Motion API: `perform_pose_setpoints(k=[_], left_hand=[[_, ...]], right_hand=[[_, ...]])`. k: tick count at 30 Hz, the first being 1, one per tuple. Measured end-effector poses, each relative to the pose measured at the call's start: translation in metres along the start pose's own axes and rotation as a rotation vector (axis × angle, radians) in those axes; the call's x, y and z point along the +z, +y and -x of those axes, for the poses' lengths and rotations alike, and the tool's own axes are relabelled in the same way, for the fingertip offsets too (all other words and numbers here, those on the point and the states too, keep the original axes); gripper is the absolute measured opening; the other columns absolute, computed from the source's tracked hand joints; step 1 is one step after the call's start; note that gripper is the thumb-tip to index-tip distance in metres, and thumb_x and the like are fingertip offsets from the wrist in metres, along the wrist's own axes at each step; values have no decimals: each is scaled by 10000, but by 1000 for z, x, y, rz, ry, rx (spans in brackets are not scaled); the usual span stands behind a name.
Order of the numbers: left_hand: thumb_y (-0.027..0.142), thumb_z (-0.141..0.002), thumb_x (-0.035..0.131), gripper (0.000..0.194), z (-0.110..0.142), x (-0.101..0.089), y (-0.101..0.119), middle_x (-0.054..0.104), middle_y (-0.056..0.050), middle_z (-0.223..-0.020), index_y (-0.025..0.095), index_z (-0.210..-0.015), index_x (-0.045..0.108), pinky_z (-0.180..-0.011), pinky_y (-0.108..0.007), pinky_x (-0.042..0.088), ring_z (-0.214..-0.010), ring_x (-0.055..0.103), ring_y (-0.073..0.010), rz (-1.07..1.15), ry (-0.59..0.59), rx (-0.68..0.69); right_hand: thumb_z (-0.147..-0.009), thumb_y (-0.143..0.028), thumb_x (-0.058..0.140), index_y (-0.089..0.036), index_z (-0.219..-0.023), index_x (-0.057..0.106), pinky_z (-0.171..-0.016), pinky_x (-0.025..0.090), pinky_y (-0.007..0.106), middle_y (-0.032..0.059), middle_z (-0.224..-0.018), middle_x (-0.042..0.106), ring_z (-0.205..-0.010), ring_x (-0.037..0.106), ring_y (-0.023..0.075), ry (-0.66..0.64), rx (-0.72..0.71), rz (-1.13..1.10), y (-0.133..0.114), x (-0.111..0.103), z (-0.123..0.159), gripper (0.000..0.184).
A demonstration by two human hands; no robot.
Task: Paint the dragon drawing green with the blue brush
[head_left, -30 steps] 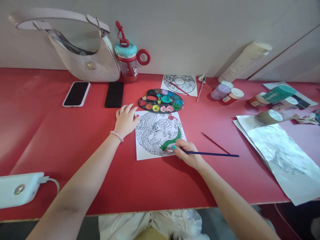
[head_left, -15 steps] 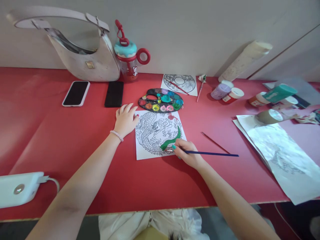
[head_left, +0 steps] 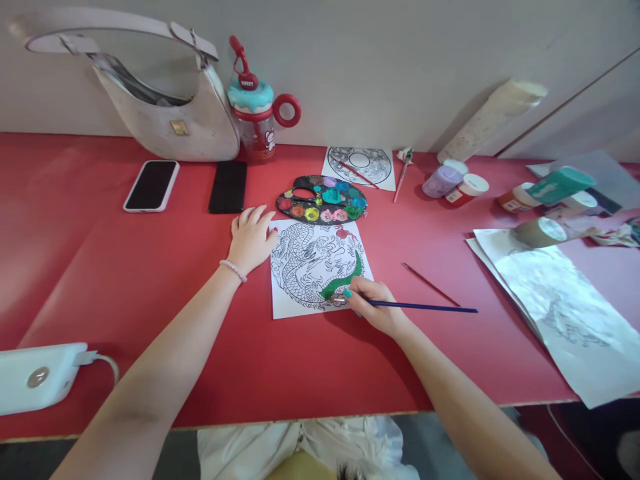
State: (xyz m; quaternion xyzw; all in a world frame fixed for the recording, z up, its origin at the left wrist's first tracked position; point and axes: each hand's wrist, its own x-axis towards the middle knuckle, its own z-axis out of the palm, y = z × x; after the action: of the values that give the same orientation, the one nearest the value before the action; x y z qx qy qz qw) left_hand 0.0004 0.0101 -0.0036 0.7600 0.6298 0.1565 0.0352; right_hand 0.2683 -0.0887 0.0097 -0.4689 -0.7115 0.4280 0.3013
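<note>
A square sheet with a line drawing of a dragon (head_left: 300,267) lies on the red table. A curved band on it is painted green, and a small patch near its top right is red. My right hand (head_left: 375,303) pinches a blue-handled paintbrush (head_left: 430,307), whose tip touches the paper at the lower end of the green band. The fingers of my left hand (head_left: 253,237) are spread flat, the thumb at the sheet's left edge. Just beyond the sheet sits a black paint palette (head_left: 321,200) holding several colours of paint.
A black phone (head_left: 228,187), a white-cased phone (head_left: 152,186), a handbag (head_left: 170,127) and a cup (head_left: 257,127) stand left. On the right are a thin brush (head_left: 431,284), paint bottles (head_left: 443,181) and papers (head_left: 565,313). A power bank (head_left: 43,379) lies near left.
Almost nothing differs. The whole view has shifted very slightly; both hands and the paintbrush stay in the same place on the sheet.
</note>
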Motion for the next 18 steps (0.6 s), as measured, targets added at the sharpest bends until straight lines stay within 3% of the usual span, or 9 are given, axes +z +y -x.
perform_pose_setpoints(k=[9, 18], left_hand=[[266, -937, 458, 413, 0, -1, 0, 478, -140, -1484, 178, -1325, 571, -1104, -573, 326, -1369, 381, -349, 10, -20, -3], [267, -934, 461, 415, 0, 0, 0, 483, -140, -1480, 177, -1324, 571, -1103, -571, 326, -1363, 386, -351, 9, -9, 0]], right_hand=[[-868, -264, 489, -227, -589, 361, -480, 295, 243, -42, -521, 423, -496, 360, 96, 44, 26, -5, 2, 0, 1, 309], [-867, -251, 479, -221, -621, 396, -489, 314, 236, -41, -548, 440, -514, 383, 92, -23, -12, -4, 0, 0, -1, 261]])
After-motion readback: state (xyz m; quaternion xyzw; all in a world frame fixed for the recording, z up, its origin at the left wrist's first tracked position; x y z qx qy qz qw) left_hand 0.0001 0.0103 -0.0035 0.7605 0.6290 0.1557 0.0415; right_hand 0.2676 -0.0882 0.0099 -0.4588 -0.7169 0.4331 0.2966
